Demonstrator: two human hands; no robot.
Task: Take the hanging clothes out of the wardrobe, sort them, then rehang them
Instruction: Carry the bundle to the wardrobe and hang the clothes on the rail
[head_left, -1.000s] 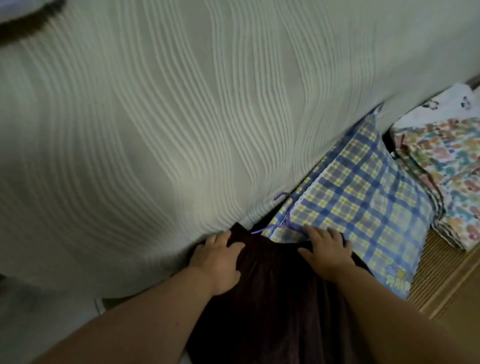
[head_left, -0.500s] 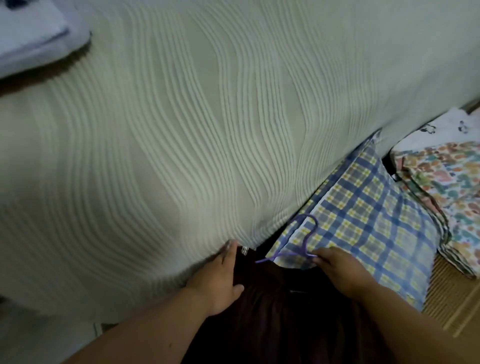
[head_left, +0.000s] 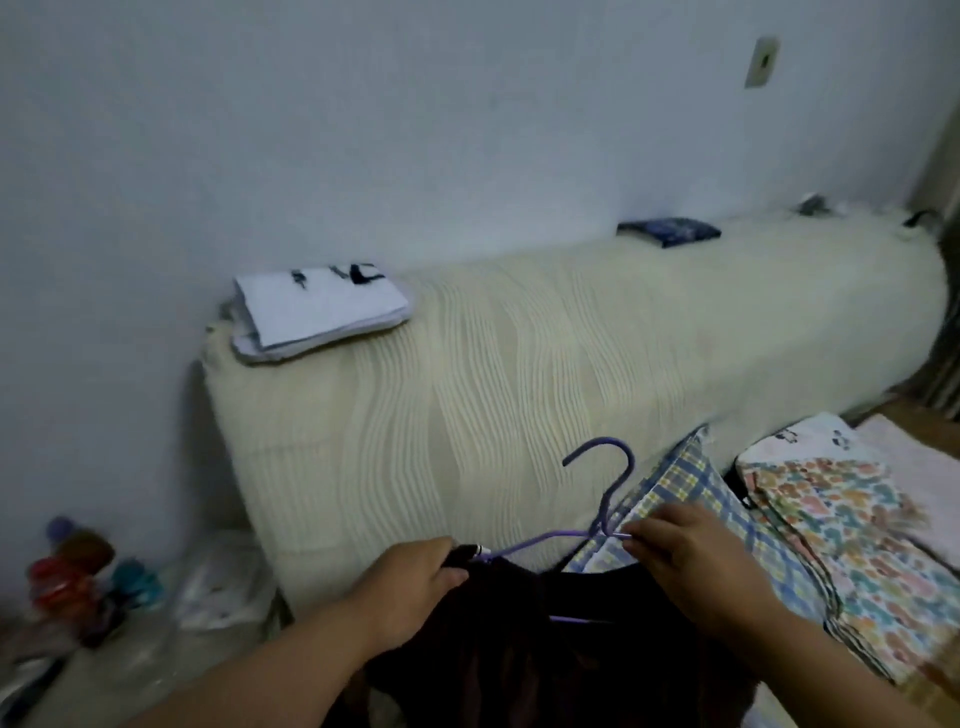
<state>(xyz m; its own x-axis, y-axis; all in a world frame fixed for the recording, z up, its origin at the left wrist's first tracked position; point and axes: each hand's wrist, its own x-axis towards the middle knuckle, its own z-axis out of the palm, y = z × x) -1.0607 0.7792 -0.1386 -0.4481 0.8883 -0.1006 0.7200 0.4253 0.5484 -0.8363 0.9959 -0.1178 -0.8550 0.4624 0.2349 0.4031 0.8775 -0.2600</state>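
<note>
Head view: both hands work at the near edge, in front of a cream ribbed bedspread (head_left: 519, 364).
Task's thing: a dark garment (head_left: 519, 654) on a purple hanger (head_left: 605, 499), low and central, its hook standing up and curling left.
Left hand (head_left: 410, 587): fingers curled round the garment's left shoulder, right at the hanger's left tip.
Right hand (head_left: 691, 566): fingertips pinching the hanger's right arm, just right of the hook's base.
Thing relative to grip: the hanger spans between the two hands; the cloth drops from it toward the near edge, under both forearms.
Handling, as a judgement: the cloth looks soft, limp and light, likely to slide off a thin smooth hanger if tilted. The hanger seems stiff but slender.
Where to hold: the hook's base or both shoulder ends, keeping the bar level.
Just right: a folded plaid cloth (head_left: 727, 525), touching the right hand, then a floral stack (head_left: 841, 540).
Far: a white folded garment (head_left: 322, 312) and a dark blue folded piece (head_left: 670, 231) on top of the bedspread.
</note>
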